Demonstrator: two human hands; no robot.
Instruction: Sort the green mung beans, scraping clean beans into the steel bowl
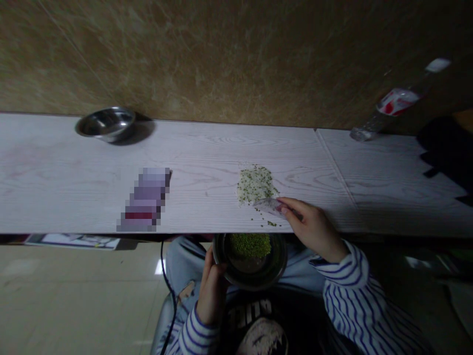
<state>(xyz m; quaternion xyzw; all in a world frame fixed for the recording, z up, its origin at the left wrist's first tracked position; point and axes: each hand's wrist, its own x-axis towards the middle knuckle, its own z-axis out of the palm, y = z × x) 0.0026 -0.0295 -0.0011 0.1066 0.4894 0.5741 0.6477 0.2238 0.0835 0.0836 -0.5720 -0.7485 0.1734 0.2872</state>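
Note:
My left hand [213,286] is closed on the left rim of a metal bowl [279,271], held just below the table's front edge over my lap. Green mung beans [251,245] lie in the far part of this bowl. On the table is a flat pile of white grains mixed with mung beans [255,183]. My right hand [308,222] pinches a thin, see-through plastic piece [269,206] whose exact kind I cannot make out. Its tip touches the near edge of the pile. Several loose mung beans [271,224] are scattered between the pile and the table edge.
An empty-looking metal bowl [107,125] stands at the back left by the wall. A pixelated flat object [146,199] lies left of the pile. At the back right, a plastic bottle [397,102] stands near a dark cloth item [447,148]. A black cable [164,271] hangs below the white table [207,172].

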